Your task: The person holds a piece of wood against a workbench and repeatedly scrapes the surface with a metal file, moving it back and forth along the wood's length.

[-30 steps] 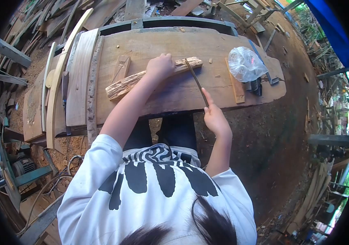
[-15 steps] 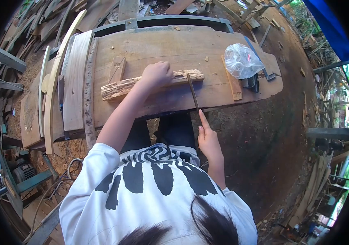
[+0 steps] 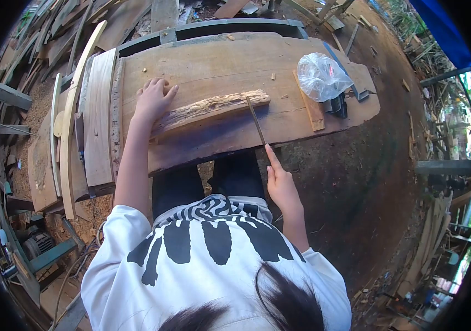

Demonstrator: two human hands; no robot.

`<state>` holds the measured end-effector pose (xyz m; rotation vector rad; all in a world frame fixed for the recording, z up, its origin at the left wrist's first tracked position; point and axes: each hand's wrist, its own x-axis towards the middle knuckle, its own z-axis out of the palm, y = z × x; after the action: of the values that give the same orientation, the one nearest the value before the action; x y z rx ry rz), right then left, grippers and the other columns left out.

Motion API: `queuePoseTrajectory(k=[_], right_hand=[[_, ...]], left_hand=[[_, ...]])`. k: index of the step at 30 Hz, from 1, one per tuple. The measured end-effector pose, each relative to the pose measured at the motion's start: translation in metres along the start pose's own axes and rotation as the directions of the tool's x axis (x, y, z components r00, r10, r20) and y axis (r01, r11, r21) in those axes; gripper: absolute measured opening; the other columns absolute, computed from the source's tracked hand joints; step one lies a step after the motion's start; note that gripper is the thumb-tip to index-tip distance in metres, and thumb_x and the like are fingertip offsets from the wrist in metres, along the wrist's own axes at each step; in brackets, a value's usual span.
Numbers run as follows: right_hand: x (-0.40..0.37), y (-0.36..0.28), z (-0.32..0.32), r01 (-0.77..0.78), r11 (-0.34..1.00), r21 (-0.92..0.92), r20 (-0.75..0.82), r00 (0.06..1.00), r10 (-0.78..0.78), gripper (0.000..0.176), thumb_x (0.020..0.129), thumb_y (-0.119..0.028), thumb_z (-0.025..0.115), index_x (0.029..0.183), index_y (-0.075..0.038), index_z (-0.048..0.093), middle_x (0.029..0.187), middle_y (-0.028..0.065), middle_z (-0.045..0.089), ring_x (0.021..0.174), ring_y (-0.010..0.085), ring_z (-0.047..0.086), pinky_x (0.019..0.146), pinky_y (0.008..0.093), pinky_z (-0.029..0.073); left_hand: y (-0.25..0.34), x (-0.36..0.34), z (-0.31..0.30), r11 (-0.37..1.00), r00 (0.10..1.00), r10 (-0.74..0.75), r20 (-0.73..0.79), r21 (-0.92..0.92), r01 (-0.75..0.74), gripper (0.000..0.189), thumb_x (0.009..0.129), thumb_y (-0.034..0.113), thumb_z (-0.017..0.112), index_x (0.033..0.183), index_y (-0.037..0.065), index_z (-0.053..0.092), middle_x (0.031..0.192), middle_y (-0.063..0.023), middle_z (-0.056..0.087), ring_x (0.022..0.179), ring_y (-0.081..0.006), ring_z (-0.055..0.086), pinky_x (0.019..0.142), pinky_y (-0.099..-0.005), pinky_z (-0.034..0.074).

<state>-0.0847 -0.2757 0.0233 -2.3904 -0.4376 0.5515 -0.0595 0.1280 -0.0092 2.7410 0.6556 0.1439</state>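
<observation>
A long rough-surfaced strip of wood (image 3: 208, 107), pale and splintered on top, lies across the wooden workbench (image 3: 191, 66). My left hand (image 3: 155, 101) rests palm down at the strip's left end, fingers apart and slightly bent. It covers that end and the spot where a small wood block lay, so contact with the block is hidden. My right hand (image 3: 283, 186) is closed round the near end of a long thin file-like tool (image 3: 258, 124), index finger stretched along it. The tool's far tip lies on or just over the strip's right end.
Right of the strip are a flat wood piece (image 3: 308, 105), a clear plastic bag (image 3: 323, 77) over a dark object, and a blue-grey metal bar (image 3: 341, 63). Boards (image 3: 101, 116) and a curved slat (image 3: 68, 127) lie at left. A motor (image 3: 38, 243) stands lower left.
My left hand has left the middle of the strip and moved left to its end, fingers spreading. The right hand and tool have barely moved. The whole view has shifted slightly.
</observation>
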Motion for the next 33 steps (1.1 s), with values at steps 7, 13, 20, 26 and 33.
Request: queuePoseTrajectory(k=[7, 13, 20, 26, 33], right_hand=[[-0.001, -0.001, 0.006, -0.035, 0.999, -0.007, 0.01, 0.999, 0.035, 0.061, 0.102, -0.014, 0.046, 0.155, -0.035, 0.025, 0.072, 0.029, 0.06, 0.075, 0.048, 0.063, 0.062, 0.0564, 0.04], [-0.002, -0.002, 0.006, -0.039, 0.999, 0.001, 0.017, 0.999, 0.039, 0.063, 0.101, -0.012, 0.047, 0.155, -0.035, 0.024, 0.072, 0.0295, 0.059, 0.074, 0.0482, 0.062, 0.058, 0.0535, 0.036], [-0.002, -0.007, 0.011, -0.081, 0.997, -0.02, 0.038, 0.996, 0.082, 0.061, 0.103, -0.014, 0.046, 0.155, -0.038, 0.025, 0.075, 0.029, 0.062, 0.077, 0.0461, 0.066, 0.067, 0.0544, 0.043], [0.001, -0.007, 0.011, -0.086, 0.996, 0.023, 0.022, 0.996, 0.085, 0.061, 0.102, -0.013, 0.046, 0.155, -0.037, 0.028, 0.076, 0.0297, 0.063, 0.08, 0.0469, 0.066, 0.071, 0.0536, 0.046], [0.078, -0.01, 0.025, 0.201, 0.978, 0.056, -0.123, 0.973, -0.193, 0.062, 0.1, -0.006, 0.045, 0.154, -0.031, 0.028, 0.093, 0.0334, 0.063, 0.091, 0.0502, 0.061, 0.071, 0.0555, 0.045]], left_hand=[[0.013, 0.012, -0.021, 0.985, 0.996, -0.053, 0.07, 0.165, 0.04, 0.052, 0.097, 0.052, 0.047, 0.093, 0.007, 0.074, 0.101, -0.015, 0.07, 0.106, -0.0292, 0.062, 0.099, -0.0455, 0.036], [0.02, 0.014, -0.011, 0.995, 1.0, -0.03, 0.0, 0.091, 0.03, 0.056, 0.101, 0.05, 0.039, 0.093, 0.006, 0.073, 0.098, -0.0208, 0.071, 0.09, -0.0353, 0.068, 0.101, -0.0476, 0.036], [0.113, 0.0, 0.019, 0.989, 0.973, 0.15, 0.175, -0.043, -0.144, 0.05, 0.103, 0.043, 0.037, 0.097, 0.006, 0.07, 0.102, -0.0206, 0.07, 0.1, -0.0367, 0.066, 0.091, -0.0492, 0.048], [0.138, 0.001, 0.036, 0.985, 0.959, 0.172, 0.224, -0.056, -0.163, 0.049, 0.101, 0.038, 0.037, 0.09, 0.005, 0.072, 0.09, -0.0189, 0.072, 0.088, -0.0369, 0.069, 0.083, -0.0499, 0.053], [0.134, 0.001, 0.039, 0.974, 0.954, 0.224, 0.197, -0.04, -0.221, 0.049, 0.101, 0.037, 0.037, 0.088, 0.005, 0.073, 0.086, -0.0187, 0.072, 0.081, -0.0367, 0.071, 0.077, -0.0494, 0.055]])
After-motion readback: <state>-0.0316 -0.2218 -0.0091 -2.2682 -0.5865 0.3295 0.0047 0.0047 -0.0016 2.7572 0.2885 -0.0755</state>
